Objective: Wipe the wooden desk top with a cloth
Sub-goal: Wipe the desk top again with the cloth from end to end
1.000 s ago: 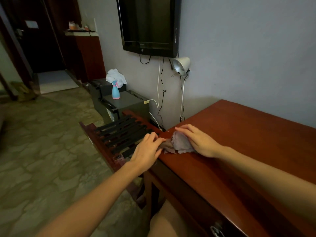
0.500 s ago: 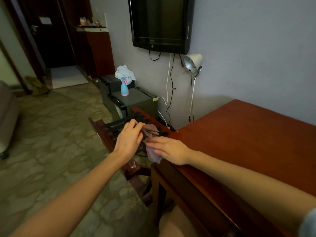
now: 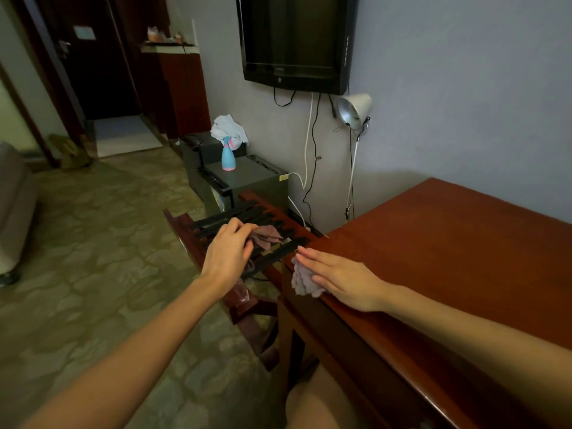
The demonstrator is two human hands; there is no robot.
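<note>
I see the right hand (image 3: 340,278) lying flat, fingers straight and close together, on the near corner of the polished reddish wooden surface (image 3: 448,243), centre right of the frame. It presses down a pale cloth (image 3: 301,281), lilac-grey, soft and fuzzy with a wavy edge, which spills over the corner's rim. The part under the palm is hidden from me.

Left of centre, the left hand (image 3: 229,258) is off the surface, above a wooden rack (image 3: 216,222) with flat dark slats. Its fingers are curled round a brown cloth (image 3: 267,235), crumpled into folds that fan out past the fingertips. A scrap of fabric also shows just below that hand. I cannot tell whether these are one cloth or two, because the hand covers any join.

Towards the upper middle, a smooth blue spray bottle (image 3: 228,157) stands on a grey box (image 3: 247,181). A white cone-shaped lamp (image 3: 354,109) hangs on a thin stem under a dark television (image 3: 294,41), which the top edge cuts off. The surface runs out of frame at the right.
</note>
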